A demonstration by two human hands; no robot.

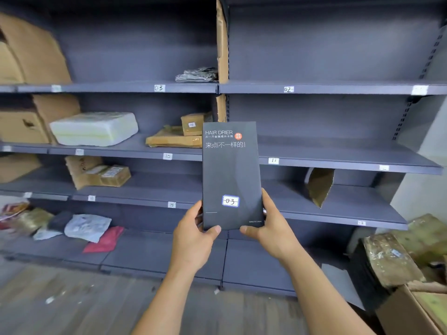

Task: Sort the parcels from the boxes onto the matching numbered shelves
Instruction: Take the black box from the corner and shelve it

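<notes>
A tall black hair drier box [231,172] stands upright in front of the shelving, with a white sticker reading 03 [230,201] near its bottom. My left hand [193,234] grips its lower left corner and my right hand [271,228] grips its lower right corner. The shelf tag 03 [159,88] is on the upper shelf edge, up and to the left of the box. A grey wrapped parcel [197,74] lies on that shelf by a cardboard divider [222,44].
Shelf tags 02 [288,89], 10 [167,156], 11 [273,161] and 15 [171,204] mark other bays. A white padded parcel [94,128] and brown cartons [179,136] lie on the second shelf. Loose bags [87,227] fill the bottom left. Open boxes of parcels [396,257] stand at right.
</notes>
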